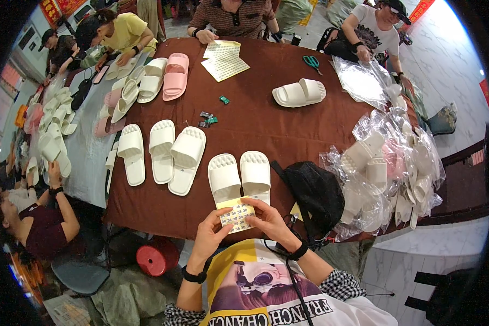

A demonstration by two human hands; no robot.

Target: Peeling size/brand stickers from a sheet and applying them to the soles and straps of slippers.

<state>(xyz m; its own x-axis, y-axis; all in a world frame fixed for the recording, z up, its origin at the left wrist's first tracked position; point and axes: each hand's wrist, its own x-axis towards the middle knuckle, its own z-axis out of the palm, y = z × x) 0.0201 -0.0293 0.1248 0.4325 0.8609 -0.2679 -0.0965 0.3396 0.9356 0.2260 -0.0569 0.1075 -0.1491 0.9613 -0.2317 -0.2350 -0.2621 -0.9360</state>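
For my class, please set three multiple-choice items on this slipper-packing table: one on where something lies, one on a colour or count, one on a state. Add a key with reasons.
1. Where do the scissors lie?
A. far side of the brown table
B. on the floor
C. on the black bag

2. What colour is the slipper pair just beyond the sticker sheet?
A. pink
B. white
C. black

3. How is the sticker sheet held?
A. flat on the table, untouched
B. by the left hand alone
C. between left hand and right hand

Key: 1 A, they lie by the far edge; 2 B, both are white; 3 C, fingers of both hands grip it.
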